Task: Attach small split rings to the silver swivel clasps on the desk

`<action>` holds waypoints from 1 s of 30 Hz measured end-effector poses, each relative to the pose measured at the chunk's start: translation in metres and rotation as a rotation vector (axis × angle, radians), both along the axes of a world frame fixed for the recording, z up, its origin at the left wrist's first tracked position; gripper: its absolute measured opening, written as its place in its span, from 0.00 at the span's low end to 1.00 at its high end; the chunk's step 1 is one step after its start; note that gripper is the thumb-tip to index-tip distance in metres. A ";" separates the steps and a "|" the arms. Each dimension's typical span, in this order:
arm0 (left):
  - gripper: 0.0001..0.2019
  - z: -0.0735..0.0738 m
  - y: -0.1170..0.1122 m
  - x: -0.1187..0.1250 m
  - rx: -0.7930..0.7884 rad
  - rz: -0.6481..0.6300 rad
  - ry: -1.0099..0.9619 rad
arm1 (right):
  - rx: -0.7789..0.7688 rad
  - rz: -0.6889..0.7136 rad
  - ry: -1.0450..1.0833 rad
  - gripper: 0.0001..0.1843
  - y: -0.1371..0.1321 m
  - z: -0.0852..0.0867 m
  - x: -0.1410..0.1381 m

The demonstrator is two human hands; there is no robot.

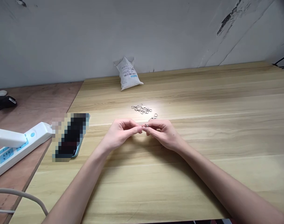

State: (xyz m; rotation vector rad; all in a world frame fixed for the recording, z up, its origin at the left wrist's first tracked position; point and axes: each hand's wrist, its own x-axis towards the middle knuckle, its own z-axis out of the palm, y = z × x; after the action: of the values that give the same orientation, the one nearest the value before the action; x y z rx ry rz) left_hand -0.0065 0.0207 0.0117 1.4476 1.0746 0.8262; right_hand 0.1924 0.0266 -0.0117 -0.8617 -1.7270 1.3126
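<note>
My L hand [120,133] & R hand [164,133] both pinch tiny ring [146,125] at fingertips, up off counter [202,186] for a firm hold; clasps [142,109] piled just ahead.

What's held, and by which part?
A small metal ring, pinched at its edge between the fingertips of the left hand and right hand; the fingers hide most of it.

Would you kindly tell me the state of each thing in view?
Left hand, pinching a small silver metal ring.
Right hand, pinching the same ring.
Silver metal clasps and rings, in a loose heap.
White printed sack, upright against the wall.
White power strip, one white plug inserted.
Blue-edged smartphone, lying flat, screen pixelated.
</note>
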 end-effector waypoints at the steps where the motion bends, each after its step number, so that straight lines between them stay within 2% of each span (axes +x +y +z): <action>1: 0.10 0.000 0.000 0.001 -0.002 0.007 0.007 | 0.005 0.000 -0.008 0.15 0.000 -0.001 0.000; 7: 0.10 0.000 -0.002 0.004 0.008 0.048 0.024 | 0.002 0.004 -0.016 0.15 -0.001 0.001 0.000; 14: 0.07 0.000 -0.003 0.002 -0.044 0.024 -0.112 | -0.113 -0.036 0.111 0.20 0.000 0.005 0.000; 18: 0.07 0.000 -0.002 0.003 -0.050 0.071 -0.071 | -0.092 -0.082 0.142 0.21 0.000 0.005 -0.002; 23: 0.07 -0.003 -0.003 0.005 0.076 0.088 -0.010 | -0.075 -0.144 0.099 0.20 0.001 0.004 -0.001; 30: 0.05 -0.003 -0.004 0.010 0.247 0.076 0.087 | -0.103 -0.121 0.084 0.21 -0.001 0.003 -0.003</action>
State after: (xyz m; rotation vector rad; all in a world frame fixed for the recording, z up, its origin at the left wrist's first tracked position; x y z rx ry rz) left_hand 0.0033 0.0166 0.0084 1.6695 1.1290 0.9845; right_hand 0.1897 0.0258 -0.0084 -0.9409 -1.5295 1.3457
